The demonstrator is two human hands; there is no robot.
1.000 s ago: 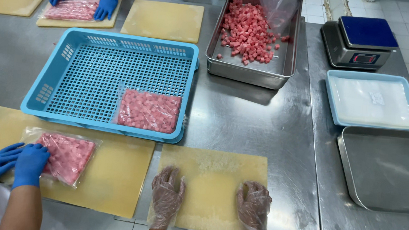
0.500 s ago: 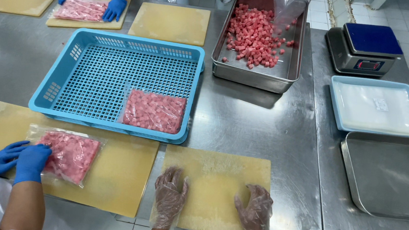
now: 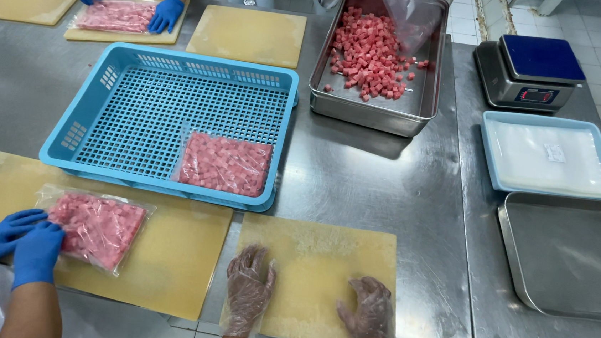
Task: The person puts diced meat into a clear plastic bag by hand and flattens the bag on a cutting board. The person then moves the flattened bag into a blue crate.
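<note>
In the head view, the left hand (image 3: 248, 286) and right hand (image 3: 372, 318), in clear gloves, are laid flat with fingers spread and empty on a bare yellow cutting board (image 3: 314, 263) at the table's near edge. Palms are best kept flat and the board steady. The blue basket (image 3: 173, 66) holds one sealed bag of pink cubes (image 3: 224, 163); the steel pan (image 3: 369, 113) holds loose pink cubes (image 3: 370, 53).
</note>
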